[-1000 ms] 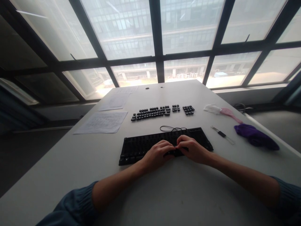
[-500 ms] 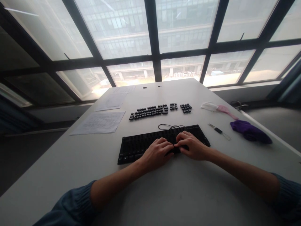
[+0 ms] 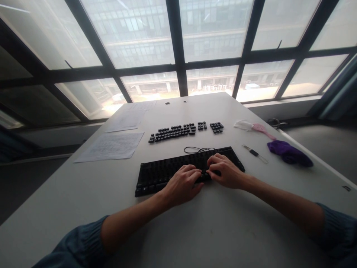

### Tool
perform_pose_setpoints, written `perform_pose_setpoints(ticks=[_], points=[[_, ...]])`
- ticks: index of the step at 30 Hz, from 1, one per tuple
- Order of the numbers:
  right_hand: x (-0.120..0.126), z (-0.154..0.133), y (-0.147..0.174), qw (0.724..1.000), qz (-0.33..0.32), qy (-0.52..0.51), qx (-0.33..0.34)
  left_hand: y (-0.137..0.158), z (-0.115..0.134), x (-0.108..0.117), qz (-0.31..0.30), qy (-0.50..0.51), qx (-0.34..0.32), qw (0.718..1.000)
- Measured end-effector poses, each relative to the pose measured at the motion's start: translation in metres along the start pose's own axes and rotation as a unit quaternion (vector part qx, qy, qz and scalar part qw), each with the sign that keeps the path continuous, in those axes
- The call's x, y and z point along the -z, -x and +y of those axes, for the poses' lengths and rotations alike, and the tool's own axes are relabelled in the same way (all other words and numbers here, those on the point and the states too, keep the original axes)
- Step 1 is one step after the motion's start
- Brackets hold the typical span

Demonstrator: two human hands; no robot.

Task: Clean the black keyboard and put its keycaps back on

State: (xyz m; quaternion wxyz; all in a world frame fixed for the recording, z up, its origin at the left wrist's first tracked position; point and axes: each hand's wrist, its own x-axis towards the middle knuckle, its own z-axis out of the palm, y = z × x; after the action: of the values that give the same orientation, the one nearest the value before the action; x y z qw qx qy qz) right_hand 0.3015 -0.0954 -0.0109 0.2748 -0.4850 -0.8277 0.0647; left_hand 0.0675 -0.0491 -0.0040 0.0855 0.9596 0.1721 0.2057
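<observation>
A black keyboard [image 3: 158,169] lies across the white table, many of its keys off. My left hand [image 3: 184,184] rests on its front edge, fingers stretched over the lower rows and thumb held apart, holding nothing that shows. Just to the right, my right hand [image 3: 225,172] is over the right part of the keyboard, fingers curled and thumb and forefinger drawn together. Whatever is between those fingertips is too small and dark to make out. Behind the keyboard, loose black keycaps [image 3: 174,133] lie in rows, with smaller groups of keycaps [image 3: 216,127] to their right.
A keycap puller [image 3: 253,152] lies right of the keyboard, near a purple cloth [image 3: 290,153], a pink brush [image 3: 263,131] and a crumpled white wipe [image 3: 243,125]. Written paper sheets [image 3: 111,146] lie at the left. The keyboard's cable [image 3: 195,149] is coiled behind it.
My left thumb has spread away from its fingers, and a small gap has opened between my hands. The whole view has shifted slightly. The keycaps on the table stay as they were.
</observation>
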Motion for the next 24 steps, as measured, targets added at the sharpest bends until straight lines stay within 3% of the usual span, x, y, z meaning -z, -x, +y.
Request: perform_pose_setpoints(ticks=[6,9,16,20,24], points=[[0.002,0.001,-0.001,1.000,0.017,-0.021,0.012,0.002,-0.004,-0.003,0.043,0.027,0.009,0.999],[0.006,0.003,-0.005,0.997,0.064,-0.049,-0.002,0.002,-0.006,-0.001,0.082,0.023,0.026,0.996],[0.025,0.026,-0.009,0.988,0.131,-0.030,-0.073,-0.006,-0.012,0.024,0.099,0.019,0.084,0.991],[0.047,0.071,-0.022,0.978,0.159,0.044,-0.129,-0.037,-0.029,0.045,0.073,0.017,0.111,0.991],[0.058,0.127,-0.053,0.963,0.134,0.129,-0.196,-0.103,-0.059,0.036,0.053,0.009,0.141,0.989]])
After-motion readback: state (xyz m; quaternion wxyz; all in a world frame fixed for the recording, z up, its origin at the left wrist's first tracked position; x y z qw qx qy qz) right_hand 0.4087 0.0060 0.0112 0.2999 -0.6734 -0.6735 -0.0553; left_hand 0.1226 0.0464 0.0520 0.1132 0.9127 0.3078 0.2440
